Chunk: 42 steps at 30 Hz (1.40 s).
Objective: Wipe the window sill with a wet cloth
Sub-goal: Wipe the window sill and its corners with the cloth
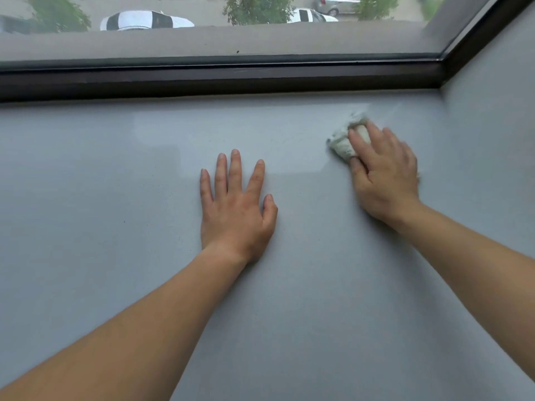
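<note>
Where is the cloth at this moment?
In the head view, the cloth is bunched under the right hand on the window sill, toward its right end, short of the window frame.

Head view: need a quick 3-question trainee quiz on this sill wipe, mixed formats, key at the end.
1. True or false: the left hand grips the cloth.
2. Where on the window sill is the cloth? A) near-left B) far-right, toward the corner of the window frame C) under the left hand
3. Fill in: the right hand holds the bunched cloth, while the left hand rests ____ on the sill, fingers straight.
Key: 1 false, the right hand holds it. 2 B. 3 flat.
</note>
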{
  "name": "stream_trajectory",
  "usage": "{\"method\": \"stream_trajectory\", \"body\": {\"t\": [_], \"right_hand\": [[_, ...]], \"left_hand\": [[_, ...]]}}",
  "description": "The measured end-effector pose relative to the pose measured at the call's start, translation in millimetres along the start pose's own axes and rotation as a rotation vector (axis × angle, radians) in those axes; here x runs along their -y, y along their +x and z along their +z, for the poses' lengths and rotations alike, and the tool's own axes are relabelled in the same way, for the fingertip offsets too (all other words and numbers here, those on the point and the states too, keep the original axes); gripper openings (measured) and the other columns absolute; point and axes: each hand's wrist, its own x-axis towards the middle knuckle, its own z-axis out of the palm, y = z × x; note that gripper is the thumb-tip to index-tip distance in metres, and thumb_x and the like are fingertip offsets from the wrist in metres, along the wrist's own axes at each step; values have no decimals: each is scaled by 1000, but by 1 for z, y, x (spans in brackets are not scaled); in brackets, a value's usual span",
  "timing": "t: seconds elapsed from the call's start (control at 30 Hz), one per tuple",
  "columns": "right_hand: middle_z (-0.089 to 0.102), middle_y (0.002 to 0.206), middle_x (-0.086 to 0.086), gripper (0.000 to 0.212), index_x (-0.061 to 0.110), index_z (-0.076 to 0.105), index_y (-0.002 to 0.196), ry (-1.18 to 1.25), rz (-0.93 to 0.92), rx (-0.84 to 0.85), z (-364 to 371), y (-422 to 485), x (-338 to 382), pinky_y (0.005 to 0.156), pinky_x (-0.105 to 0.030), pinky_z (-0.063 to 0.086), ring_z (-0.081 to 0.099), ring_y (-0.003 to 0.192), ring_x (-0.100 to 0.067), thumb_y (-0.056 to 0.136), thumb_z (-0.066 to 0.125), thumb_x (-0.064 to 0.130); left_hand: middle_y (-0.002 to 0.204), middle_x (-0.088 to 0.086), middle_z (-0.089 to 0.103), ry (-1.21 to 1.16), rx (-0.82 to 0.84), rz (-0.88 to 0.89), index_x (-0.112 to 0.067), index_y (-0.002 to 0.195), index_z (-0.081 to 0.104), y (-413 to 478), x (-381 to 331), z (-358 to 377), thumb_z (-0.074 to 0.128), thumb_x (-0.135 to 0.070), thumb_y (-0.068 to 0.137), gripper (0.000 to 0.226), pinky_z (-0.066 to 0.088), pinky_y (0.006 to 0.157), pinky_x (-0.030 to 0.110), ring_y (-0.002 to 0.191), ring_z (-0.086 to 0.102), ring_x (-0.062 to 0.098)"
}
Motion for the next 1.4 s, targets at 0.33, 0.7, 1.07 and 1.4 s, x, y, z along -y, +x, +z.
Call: {"method": "stream_trajectory", "body": {"t": [0.33, 0.7, 1.07, 1.4], "right_hand": [[20, 164, 4, 54, 37, 33, 150, -2, 11, 18, 0, -59, 4, 119, -47, 12, 19, 149, -29, 96, 32, 41], [19, 164, 5, 56, 38, 32, 151, 6, 105, 12, -5, -130, 3, 120, -46, 9, 17, 150, -27, 95, 29, 42], [22, 163, 4, 55, 37, 35, 150, 24, 220, -30, -8, -169, -27, 120, -47, 9, 18, 149, -28, 95, 32, 42], [19, 164, 8, 54, 41, 33, 150, 32, -10, 83, -15, -219, -55, 121, -43, 5, 15, 151, -24, 96, 34, 40]], "left_hand": [[163, 10, 14, -105, -83, 55, -29, 143, 35, -6, -1, 0, 32, -43, 97, 48, -6, 120, 54, 152, 2, 23], [162, 16, 20, -92, -64, 141, -20, 147, 40, -78, -52, 8, 29, -48, 91, 64, -1, 118, 61, 152, 9, 30], [165, 11, 4, -32, -6, 96, -23, 155, 22, -154, -91, 43, 24, -48, 93, 66, -2, 120, 56, 152, -6, 26], [166, 8, -1, -18, -11, 89, -26, 156, 16, -152, -98, 41, 14, -53, 96, 65, -10, 120, 52, 152, -11, 22]]}}
